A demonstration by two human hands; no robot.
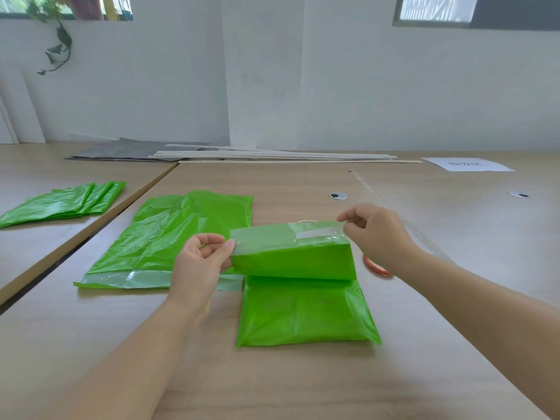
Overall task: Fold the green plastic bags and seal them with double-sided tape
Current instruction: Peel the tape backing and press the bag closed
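At the far end of the folded bag [303, 310], which lies on the table [272, 389], we hold its flap [291, 259] raised. Our left hand [200, 262] pinches the flap's left corner and our right hand [375, 234] pinches its right corner, beside the clear tape strip [315, 234]. Left of the folded bag lies a flat bag [169, 237]. If we lower the flap crooked, the tape may catch too early and leave wrinkles. The thin plastic may also stick to our fingers.

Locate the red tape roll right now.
Head view, right of centre: the red tape roll lies on the table, just right of the half-folded green bag, partly hidden behind the wrist of the right hand.
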